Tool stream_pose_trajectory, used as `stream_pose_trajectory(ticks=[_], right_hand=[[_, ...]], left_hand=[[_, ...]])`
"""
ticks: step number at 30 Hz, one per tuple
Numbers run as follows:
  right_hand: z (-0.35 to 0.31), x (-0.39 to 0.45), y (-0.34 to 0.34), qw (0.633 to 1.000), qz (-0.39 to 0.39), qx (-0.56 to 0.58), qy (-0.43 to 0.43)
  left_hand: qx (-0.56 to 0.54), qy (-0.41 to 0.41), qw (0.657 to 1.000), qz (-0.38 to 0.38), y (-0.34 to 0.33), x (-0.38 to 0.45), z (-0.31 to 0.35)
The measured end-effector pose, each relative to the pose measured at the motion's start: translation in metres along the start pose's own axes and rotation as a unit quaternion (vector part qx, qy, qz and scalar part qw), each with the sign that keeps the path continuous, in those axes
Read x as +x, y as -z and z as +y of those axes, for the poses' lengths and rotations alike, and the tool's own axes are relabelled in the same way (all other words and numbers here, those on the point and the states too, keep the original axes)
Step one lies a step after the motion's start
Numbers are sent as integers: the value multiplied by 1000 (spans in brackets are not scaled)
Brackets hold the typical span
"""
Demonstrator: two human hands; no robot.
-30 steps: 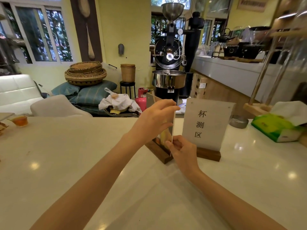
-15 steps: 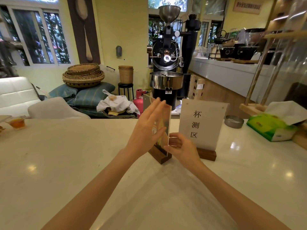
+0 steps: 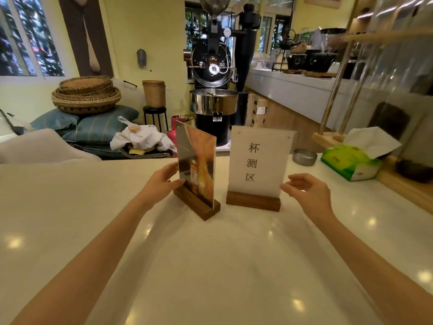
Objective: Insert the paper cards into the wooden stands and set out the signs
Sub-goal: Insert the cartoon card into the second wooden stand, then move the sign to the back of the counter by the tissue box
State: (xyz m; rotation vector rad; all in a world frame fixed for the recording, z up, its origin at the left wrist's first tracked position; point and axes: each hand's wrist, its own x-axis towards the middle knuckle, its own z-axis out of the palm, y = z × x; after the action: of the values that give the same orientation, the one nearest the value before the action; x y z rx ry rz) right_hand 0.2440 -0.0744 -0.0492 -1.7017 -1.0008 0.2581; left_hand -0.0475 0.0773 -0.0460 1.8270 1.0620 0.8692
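Note:
Two signs stand on the white counter [image 3: 210,266]. The left one is an orange printed card in a clear panel [image 3: 196,165], upright in a dark wooden stand [image 3: 199,206] and turned at an angle. My left hand [image 3: 161,181] touches the panel's left edge, thumb at its lower corner. To its right a white card sign with three black characters [image 3: 257,160] sits in its own wooden stand [image 3: 253,201]. My right hand [image 3: 307,191] hovers open just beside that sign's lower right corner, fingers apart, holding nothing.
A green tissue box [image 3: 349,164] and a small metal dish [image 3: 304,157] sit at the counter's right rear. A wooden rack base [image 3: 328,138] stands beyond them. A black coffee roaster [image 3: 213,90], baskets and cushions lie behind the counter.
My right hand left the orange sign and moved right, past the white sign. My left hand slid down from the panel's face to its lower left edge. The orange sign now stands on its own.

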Motion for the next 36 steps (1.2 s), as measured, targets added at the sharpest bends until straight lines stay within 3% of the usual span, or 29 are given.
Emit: stream_pose_trajectory(ticks=[5,16,23,28,36], right_hand=[[3,6,-10,994,-97,42,-20],[7,9,-5,995,-92,31,-24],[18,-1,26,998,-10,-6,-61],[26,-10,55,994,69,-10,-85],[39,-13,93,982,163,-35,-89]], left_hand=[[-52,3,998,18,-1,9,6],[-62,-6,997,41,-4,1,5],[21,-17,994,106,-28,-13,13],[98,-81,979,157,-71,-32,35],[33,-120,988,93,-157,-45,68]])
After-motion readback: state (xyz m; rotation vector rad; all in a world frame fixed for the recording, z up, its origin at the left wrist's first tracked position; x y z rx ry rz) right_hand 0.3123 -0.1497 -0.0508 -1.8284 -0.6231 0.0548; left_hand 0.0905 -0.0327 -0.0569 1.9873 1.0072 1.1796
